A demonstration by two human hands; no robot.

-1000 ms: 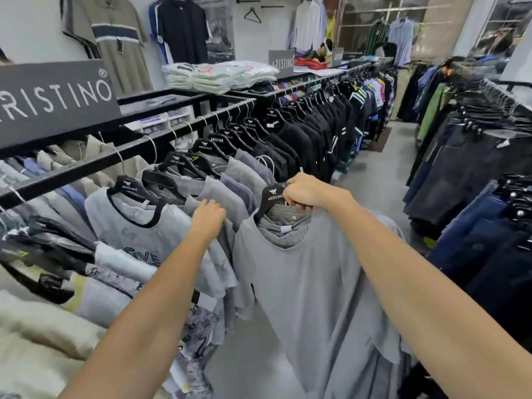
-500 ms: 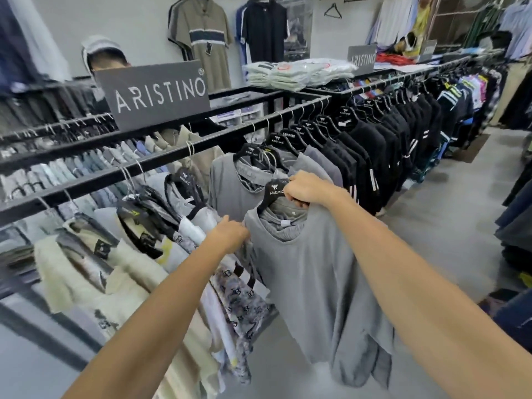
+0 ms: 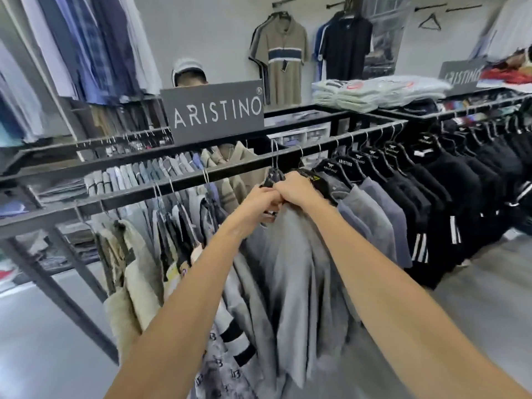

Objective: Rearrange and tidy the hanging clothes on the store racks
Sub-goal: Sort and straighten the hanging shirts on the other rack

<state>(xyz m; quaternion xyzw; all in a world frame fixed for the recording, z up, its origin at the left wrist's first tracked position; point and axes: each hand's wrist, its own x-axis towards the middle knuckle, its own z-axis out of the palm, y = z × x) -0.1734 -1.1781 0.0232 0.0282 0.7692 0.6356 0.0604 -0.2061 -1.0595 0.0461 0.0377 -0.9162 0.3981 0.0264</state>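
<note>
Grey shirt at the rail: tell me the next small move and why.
Probably settle the hanger hook squarely on the rail and let go. Both the left hand and right hand grip the grey shirt at its hanger, between the pale clothes and dark ones.

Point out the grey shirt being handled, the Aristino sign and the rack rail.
grey shirt (image 3: 290,254), head view, on its front panel below the hands.
Aristino sign (image 3: 214,110), head view, on the lettering's middle.
rack rail (image 3: 178,181), head view, on the bare bar left of the hands.
</note>
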